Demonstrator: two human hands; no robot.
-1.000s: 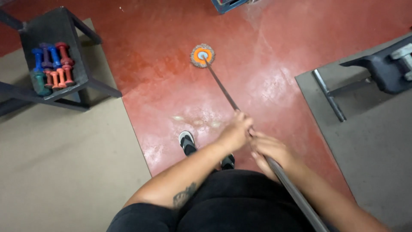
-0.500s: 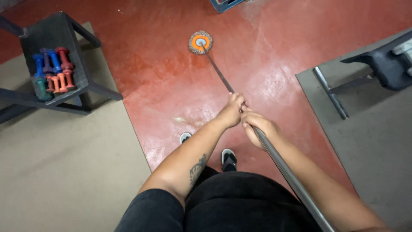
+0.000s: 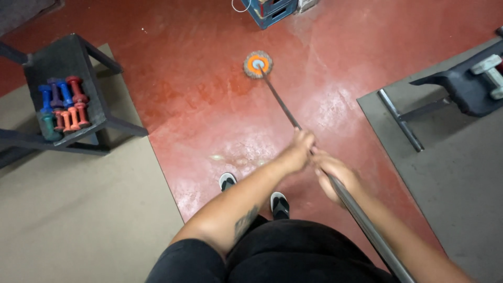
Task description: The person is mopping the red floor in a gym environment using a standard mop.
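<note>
- Your left hand (image 3: 299, 150) is closed around the mop handle (image 3: 283, 105), higher toward the mop end; your right hand (image 3: 335, 173) is wrapped around the same handle just behind it, the two hands almost touching.
- The handle runs as one long metal pole from beside your right hip up across the floor, and both your arms are stretched out along it.
- The mop head (image 3: 258, 64), a round grey tuft with an orange hub, sits flat on the red floor (image 3: 199, 78), well ahead of your shoes (image 3: 227, 181) and close to the blue crate (image 3: 272, 9) at the far edge of the floor.
- Judging by the sheen, the strip of red floor between your feet and the mop head, and to the right of the handle, looks wet and pale, so that part seems already wiped.
- The red floor to the left, toward the dark rack (image 3: 68, 63), looks duller and dry; I would judge that stretch yet to be done, as well as the far corner by the crate.
- The rack holds small coloured dumbbells (image 3: 62, 107) and stands on the tan mat (image 3: 78, 209) at the left edge of the floor.
- A grey mat (image 3: 461, 183) with a dark bench (image 3: 461, 89) on it borders the floor on the right; neither mat shows any wet mark.
</note>
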